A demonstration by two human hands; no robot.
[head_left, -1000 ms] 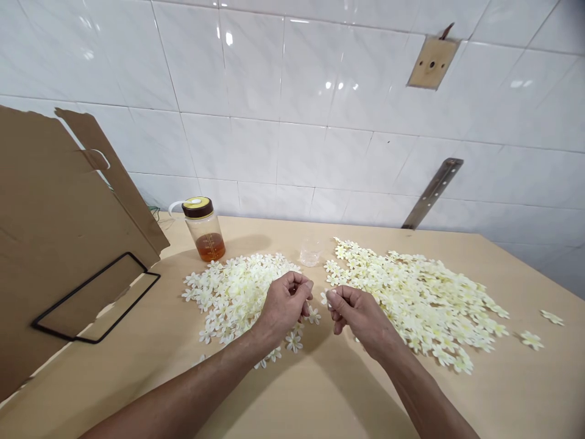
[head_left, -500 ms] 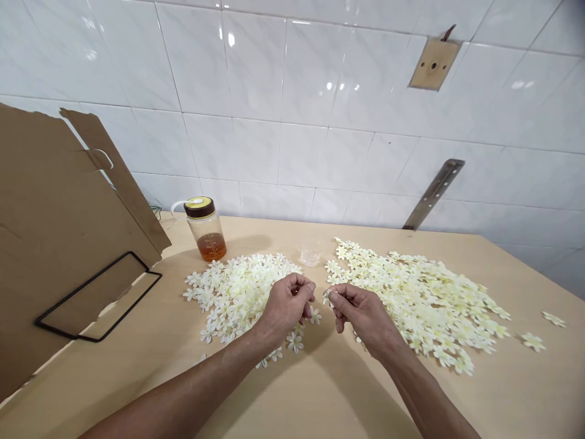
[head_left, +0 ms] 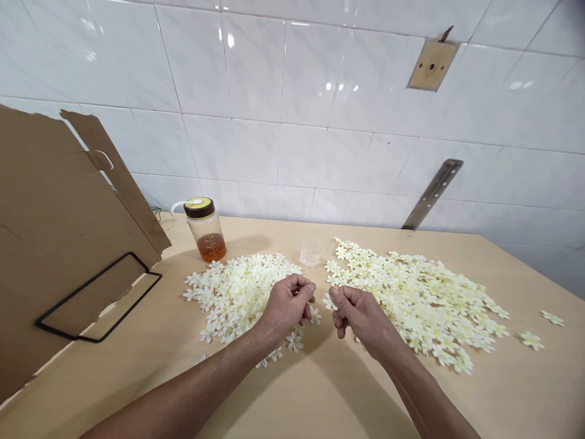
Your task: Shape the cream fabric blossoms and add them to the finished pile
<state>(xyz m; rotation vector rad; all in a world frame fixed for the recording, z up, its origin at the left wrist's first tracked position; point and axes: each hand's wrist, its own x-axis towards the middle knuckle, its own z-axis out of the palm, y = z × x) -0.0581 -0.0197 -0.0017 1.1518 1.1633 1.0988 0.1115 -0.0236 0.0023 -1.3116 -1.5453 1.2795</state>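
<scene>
My right hand (head_left: 359,314) pinches a small white artificial flower (head_left: 328,302) between thumb and fingers, its petals sticking out on the left. Across a narrow gap, my left hand (head_left: 290,300) is closed in a pinch; whatever its fingertips hold is too small to make out. Beside and behind the left hand spreads a pile of white flowers (head_left: 237,286). A pile of more yellowish flowers (head_left: 425,299) lies beyond and to the right of my right hand. Past both hands stands a small clear container (head_left: 311,253), its contents hard to see.
A jar of amber liquid (head_left: 211,244) with a yellow-and-brown lid stands at the back left. Cardboard (head_left: 59,231) leans at the left, a black wire frame (head_left: 105,332) against it. Two loose flowers (head_left: 532,341) lie far right. A metal bracket (head_left: 432,195) rises by the tiled wall.
The flower in my right hand has turned, so more of its petals show, and the right fingers have shifted their grip slightly. My left hand has hardly moved.
</scene>
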